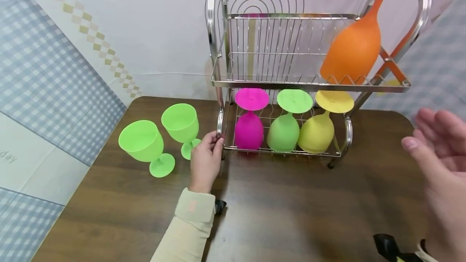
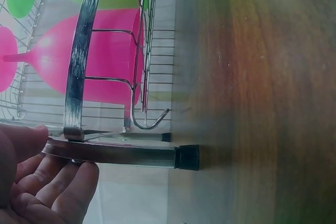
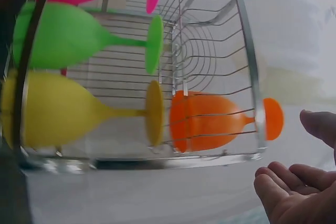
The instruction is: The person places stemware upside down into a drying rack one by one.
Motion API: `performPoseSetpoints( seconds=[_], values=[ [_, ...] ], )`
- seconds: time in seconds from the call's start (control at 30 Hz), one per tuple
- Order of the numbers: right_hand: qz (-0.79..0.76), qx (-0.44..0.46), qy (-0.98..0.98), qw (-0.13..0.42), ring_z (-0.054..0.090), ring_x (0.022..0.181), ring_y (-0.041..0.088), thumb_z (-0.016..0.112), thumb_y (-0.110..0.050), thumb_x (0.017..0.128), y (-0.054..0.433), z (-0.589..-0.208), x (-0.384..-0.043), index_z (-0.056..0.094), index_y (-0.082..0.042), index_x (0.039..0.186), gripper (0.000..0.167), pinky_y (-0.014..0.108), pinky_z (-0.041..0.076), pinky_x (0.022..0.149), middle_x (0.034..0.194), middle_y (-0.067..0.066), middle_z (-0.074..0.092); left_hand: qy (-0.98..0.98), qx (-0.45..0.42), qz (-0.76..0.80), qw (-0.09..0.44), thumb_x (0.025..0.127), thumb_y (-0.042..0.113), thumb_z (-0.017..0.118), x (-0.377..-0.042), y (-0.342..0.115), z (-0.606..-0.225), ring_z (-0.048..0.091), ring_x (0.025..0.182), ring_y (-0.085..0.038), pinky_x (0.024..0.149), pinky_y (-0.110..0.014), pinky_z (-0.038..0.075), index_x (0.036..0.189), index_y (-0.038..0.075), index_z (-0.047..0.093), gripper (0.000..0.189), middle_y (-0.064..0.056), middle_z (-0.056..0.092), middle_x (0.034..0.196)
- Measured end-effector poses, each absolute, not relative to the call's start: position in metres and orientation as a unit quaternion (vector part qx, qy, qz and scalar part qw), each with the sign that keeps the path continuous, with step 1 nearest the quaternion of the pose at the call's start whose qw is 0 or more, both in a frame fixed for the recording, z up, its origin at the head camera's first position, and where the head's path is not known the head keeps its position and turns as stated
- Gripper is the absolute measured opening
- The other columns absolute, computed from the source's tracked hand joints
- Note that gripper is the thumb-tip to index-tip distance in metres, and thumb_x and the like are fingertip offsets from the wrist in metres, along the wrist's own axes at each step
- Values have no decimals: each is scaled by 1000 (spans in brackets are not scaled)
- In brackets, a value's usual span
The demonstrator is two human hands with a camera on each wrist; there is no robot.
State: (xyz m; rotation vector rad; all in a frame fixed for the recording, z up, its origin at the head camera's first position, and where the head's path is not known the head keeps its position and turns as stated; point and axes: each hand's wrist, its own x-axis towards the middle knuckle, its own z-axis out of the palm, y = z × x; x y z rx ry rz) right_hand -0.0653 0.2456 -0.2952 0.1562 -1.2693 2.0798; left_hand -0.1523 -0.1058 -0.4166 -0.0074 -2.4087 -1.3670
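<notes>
My left hand (image 1: pixel 205 161) pinches the lower left leg of a chrome two-tier dish rack (image 1: pixel 309 87); in the left wrist view, thumb and fingers lie on either side of that leg (image 2: pixel 131 153). My right hand (image 1: pixel 442 165) is held in the air right of the rack, fingers apart, holding nothing. On the lower tier a magenta goblet (image 1: pixel 249 130), a green goblet (image 1: pixel 283 132) and a yellow goblet (image 1: pixel 316 132) stand upside down. An orange goblet (image 1: pixel 354 49) leans upside down at the upper tier's right end.
Two green goblets stand upright left of the rack, one nearer (image 1: pixel 142 140) and one farther (image 1: pixel 181 123). The brown wooden table (image 1: pixel 273 205) reaches toward me. A pale wall (image 1: pixel 164 31) rises behind, and blue checked cloth (image 1: pixel 54 104) hangs at the left.
</notes>
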Motion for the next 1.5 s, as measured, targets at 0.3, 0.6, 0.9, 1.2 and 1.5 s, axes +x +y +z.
performPoseSetpoints(
  seconds=[0.3, 0.6, 0.9, 1.2, 1.5],
  values=[
    [758, -32, -551, 347, 69, 107, 25, 68, 27, 77, 223, -314, -69, 60, 16, 125, 50, 25, 57, 86, 117, 22, 70, -854, -9, -482, 195, 97, 12, 67, -151, -100, -418, 74, 93, -25, 80, -39, 61, 114, 3, 71, 19, -13, 75, 104],
    [630, -162, -700, 294, 65, 111, 10, 80, 4, 81, 236, -348, -95, 64, -6, 133, 55, 12, 50, 92, 124, 3, 70, -862, -8, -469, 193, 97, 14, 67, -151, -107, -416, 74, 95, -27, 83, -41, 60, 115, 3, 70, 21, -15, 75, 106],
    [474, -195, -829, 225, 63, 106, 0, 76, -17, 90, 245, -384, -115, 64, -10, 134, 46, 11, 51, 87, 128, 5, 68, -865, -12, -462, 198, 98, 12, 66, -152, -108, -415, 74, 95, -28, 83, -40, 60, 114, 2, 70, 19, -16, 74, 105],
    [446, -186, -844, 232, 61, 84, -10, 75, -22, 92, 243, -394, -118, 70, -8, 124, 36, 5, 48, 72, 99, -12, 70, -837, -27, -499, 222, 94, 8, 68, -152, -111, -419, 74, 96, -29, 82, -35, 60, 120, -1, 70, 27, -18, 74, 107],
    [447, -179, -844, 237, 61, 84, -10, 75, -17, 92, 246, -393, -118, 69, -6, 125, 35, 5, 48, 73, 99, -10, 70, -785, -77, -523, 323, 92, 1, 68, -141, -112, -387, 70, 109, -22, 92, -26, 55, 124, -1, 68, 32, -9, 72, 119]
  ],
)
